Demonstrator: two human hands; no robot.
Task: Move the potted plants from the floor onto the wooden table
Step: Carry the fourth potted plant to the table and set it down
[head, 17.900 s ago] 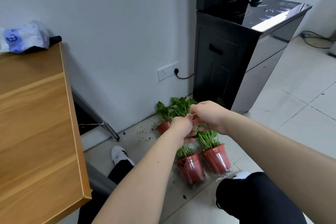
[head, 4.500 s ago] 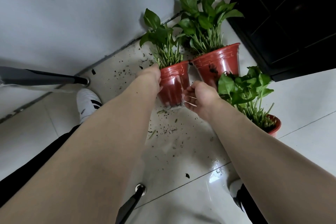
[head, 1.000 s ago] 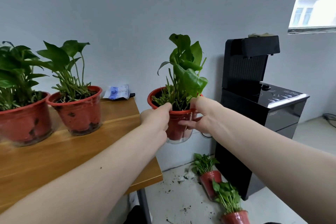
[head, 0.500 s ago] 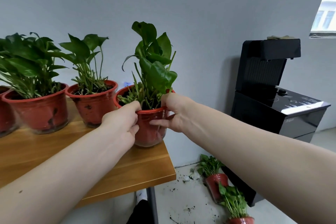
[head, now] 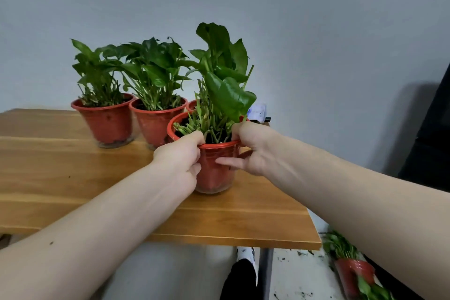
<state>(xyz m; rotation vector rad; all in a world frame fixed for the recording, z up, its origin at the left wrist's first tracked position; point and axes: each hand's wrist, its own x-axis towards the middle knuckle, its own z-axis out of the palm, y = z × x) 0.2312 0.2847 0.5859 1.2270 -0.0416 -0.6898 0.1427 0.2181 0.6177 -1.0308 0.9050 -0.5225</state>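
Both the left hand (head: 181, 153) and right hand (head: 246, 151) grip the rim of the red potted plant (head: 214, 168), resting on the tabletop (head: 73, 178) near its right end. Releasing carelessly could tip the top-heavy plant, spilling soil.

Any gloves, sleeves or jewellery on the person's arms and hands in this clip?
None visible. Both forearms are bare up to the frame edge, and the left hand and right hand carry no gloves, rings or watch. The left forearm has a small dark spot.
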